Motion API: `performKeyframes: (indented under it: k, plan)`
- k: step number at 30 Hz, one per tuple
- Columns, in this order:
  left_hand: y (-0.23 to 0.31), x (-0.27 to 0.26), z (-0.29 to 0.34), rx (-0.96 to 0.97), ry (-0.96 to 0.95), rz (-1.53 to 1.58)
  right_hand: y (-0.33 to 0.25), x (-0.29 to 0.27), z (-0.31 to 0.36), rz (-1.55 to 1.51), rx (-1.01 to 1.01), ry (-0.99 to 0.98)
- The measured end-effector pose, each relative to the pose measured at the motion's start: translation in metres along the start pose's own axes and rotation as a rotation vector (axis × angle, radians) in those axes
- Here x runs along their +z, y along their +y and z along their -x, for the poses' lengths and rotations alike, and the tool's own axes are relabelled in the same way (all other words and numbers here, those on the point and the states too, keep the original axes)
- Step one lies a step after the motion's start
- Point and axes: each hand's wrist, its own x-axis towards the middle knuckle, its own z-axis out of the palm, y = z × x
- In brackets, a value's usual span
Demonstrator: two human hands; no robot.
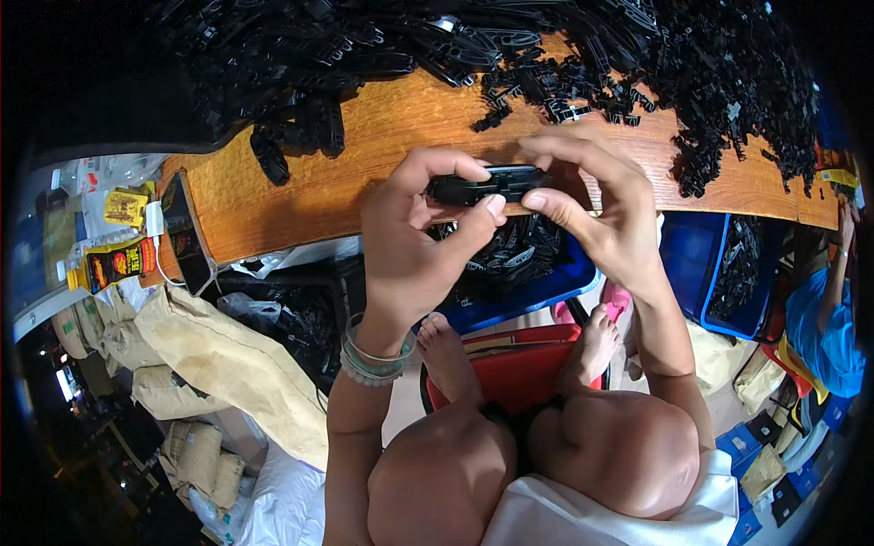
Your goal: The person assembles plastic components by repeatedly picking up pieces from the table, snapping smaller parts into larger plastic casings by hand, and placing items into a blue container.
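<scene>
Between my two hands, just over the table's front edge, is a small, long black plastic part with a glossy top. My left hand pinches its left end with thumb and fingers. At its right end are the thumb and fingers of my right hand, also closed on the part. What exact kind of part it is, I cannot make out. Below my hands a blue bin holds many similar black pieces. Heaps of long black plastic parts and small black clips lie across the far side of the wooden table.
A phone with a white cable leans at the table's left edge, near yellow packets. A second blue bin with black parts stands right. Paper sacks lie left. A red stool is under my feet. Another person's blue sleeve shows far right.
</scene>
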Motion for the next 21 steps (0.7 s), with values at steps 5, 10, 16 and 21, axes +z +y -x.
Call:
performKeyframes:
  k: [5, 10, 16, 21]
  plan:
    - [0.004, -0.003, 0.006, 0.011, -0.034, -0.066, -0.006, -0.002, 0.008, -0.083, 0.118, -0.107]
    - [0.004, -0.035, 0.004, 0.037, -0.143, -0.243, 0.005, -0.017, 0.005, -0.147, 0.111, -0.291]
    - [-0.009, -0.063, -0.032, 0.376, 0.562, -1.288, 0.018, 0.0, -0.022, 0.221, -0.141, -0.169]
    - [-0.028, -0.063, -0.029, 0.582, 0.55, -1.471, 0.035, 0.025, -0.04, 0.603, -0.449, -0.005]
